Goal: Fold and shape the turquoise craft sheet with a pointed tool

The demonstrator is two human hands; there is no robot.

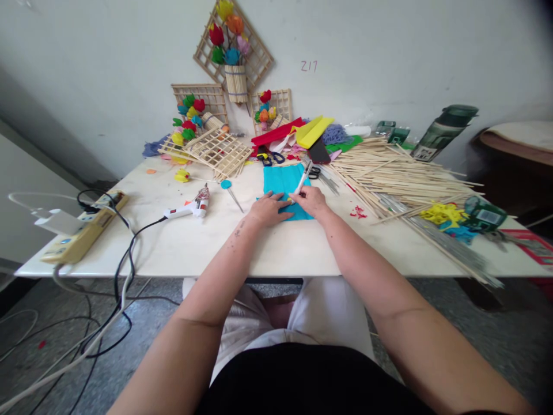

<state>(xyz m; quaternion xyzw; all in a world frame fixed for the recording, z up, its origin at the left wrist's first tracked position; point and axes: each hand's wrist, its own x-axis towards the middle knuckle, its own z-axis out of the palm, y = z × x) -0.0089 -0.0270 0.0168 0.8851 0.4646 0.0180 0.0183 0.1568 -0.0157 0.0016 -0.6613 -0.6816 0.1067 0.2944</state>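
A sheet of blue crepe paper point(283, 177) lies on the table in front of me. My left hand point(271, 208) rests flat on its lower left part, fingers stretched out. In my right hand point(310, 202) a white pen point(303, 177) is gripped, slanting up and to the right, its lower end by the paper. A small yellow bit shows between my two hands on the paper; I cannot make out what it is. Just beyond the sheet lie yellow-and-blue-handled scissors point(271, 158), and black-handled scissors point(314, 172) are beside its right edge.
Left are a hot glue gun point(188, 208), a power strip point(86, 229) with trailing cords and a blue disc on a wire point(226, 184). Bamboo sticks point(397, 173) cover the right side. Lattice panels point(220, 151) and crepe paper flowers point(189, 124) stand behind; a bottle point(444, 132) leans far right.
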